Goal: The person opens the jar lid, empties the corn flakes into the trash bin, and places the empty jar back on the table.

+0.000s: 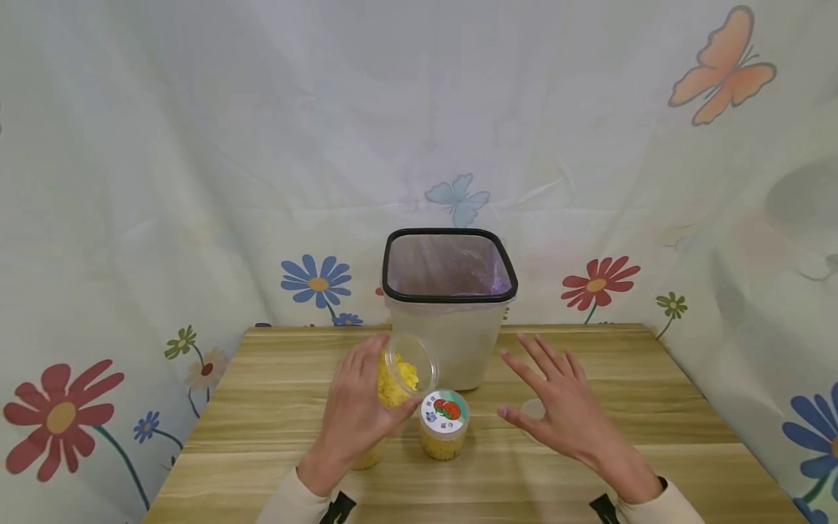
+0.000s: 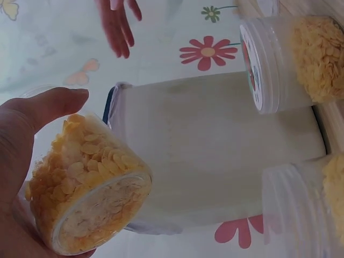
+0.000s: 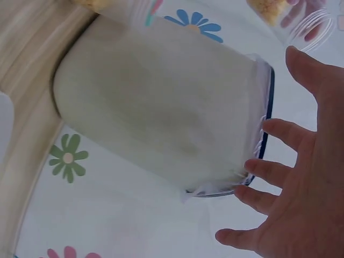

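Note:
My left hand (image 1: 356, 407) grips a clear plastic jar (image 1: 401, 377) of yellow flakes, thumb on one side and fingers on the other. The jar is lidless and tilted, its mouth facing right, and in the left wrist view its base (image 2: 105, 212) shows. My right hand (image 1: 556, 393) hovers over the table's right half with fingers spread and holds nothing. Below it lies a translucent round lid (image 1: 533, 409), partly covered by the hand. Between the hands stands a lidded jar (image 1: 443, 437) with a tomato picture on top. Another flake jar (image 1: 368, 460) is mostly hidden behind my left hand.
A pale bin (image 1: 445, 335) with a black rim and a plastic liner stands at the back middle of the wood-grain table (image 1: 262, 422). Behind the table hangs a white curtain (image 1: 327, 109) printed with flowers and butterflies.

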Demonstrator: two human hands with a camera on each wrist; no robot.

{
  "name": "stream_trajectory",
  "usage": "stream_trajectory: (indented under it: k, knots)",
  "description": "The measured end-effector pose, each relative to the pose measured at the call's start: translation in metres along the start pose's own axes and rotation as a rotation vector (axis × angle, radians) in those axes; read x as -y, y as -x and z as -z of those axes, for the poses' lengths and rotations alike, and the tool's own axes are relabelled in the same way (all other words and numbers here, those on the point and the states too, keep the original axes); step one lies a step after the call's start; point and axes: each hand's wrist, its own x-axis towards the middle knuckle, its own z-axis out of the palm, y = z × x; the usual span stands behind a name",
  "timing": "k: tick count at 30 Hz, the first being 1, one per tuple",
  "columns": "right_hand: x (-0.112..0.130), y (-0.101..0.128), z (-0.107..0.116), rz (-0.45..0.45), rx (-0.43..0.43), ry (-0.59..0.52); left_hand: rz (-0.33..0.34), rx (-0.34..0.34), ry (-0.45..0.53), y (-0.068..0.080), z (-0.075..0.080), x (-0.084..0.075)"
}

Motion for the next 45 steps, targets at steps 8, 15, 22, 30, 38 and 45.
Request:
stream_trajectory:
  k: [8,15,22,30,38,45]
  knots:
    - [0.008,-0.009,0.011,0.069,-0.051,0.034,-0.007,-0.016,0.014,-0.008,0.009,0.007]
    - [0.011,-0.017,0.017,0.081,-0.057,0.039,-0.027,-0.048,-0.032,-0.019,0.019,0.017]
    - [0.01,-0.027,0.022,0.073,-0.071,0.026,-0.051,-0.069,-0.054,-0.031,0.025,0.028]
    - [0.007,-0.039,0.024,0.048,-0.077,0.006,-0.074,-0.103,-0.047,-0.043,0.032,0.035]
    - [0.002,-0.051,0.028,0.035,-0.067,0.008,-0.098,-0.132,-0.053,-0.053,0.033,0.041]
    - [-0.005,-0.068,0.03,0.01,-0.059,0.005,-0.105,-0.132,-0.049,-0.063,0.035,0.045]
